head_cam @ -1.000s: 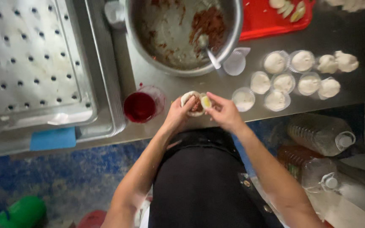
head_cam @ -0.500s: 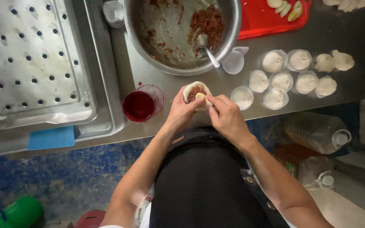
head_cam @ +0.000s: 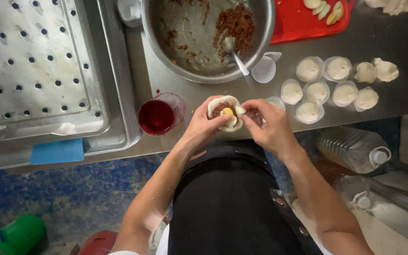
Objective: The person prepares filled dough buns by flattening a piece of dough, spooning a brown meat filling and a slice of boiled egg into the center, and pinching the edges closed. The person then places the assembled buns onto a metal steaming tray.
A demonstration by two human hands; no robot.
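My left hand [head_cam: 203, 126] cups a round white dough wrapper [head_cam: 225, 112] with brown filling and a yellow piece of egg in its middle. My right hand [head_cam: 267, 125] pinches the wrapper's right edge with thumb and forefinger. Both hands hover over the front edge of the steel table [head_cam: 190, 101]. A large steel bowl [head_cam: 208, 38] just beyond holds brown meat filling and a spoon [head_cam: 234, 54].
A small cup of red liquid [head_cam: 158, 116] stands left of my hands. Several filled dough balls in paper liners [head_cam: 329, 85] sit to the right. Perforated steel trays [head_cam: 34, 71] lie at left, a red board with egg slices [head_cam: 308, 16] behind. A plastic bottle [head_cam: 355, 148] lies below.
The wrapper has been opened out in my left hand, with filling and the egg piece now showing. My right hand has shifted to its right edge.
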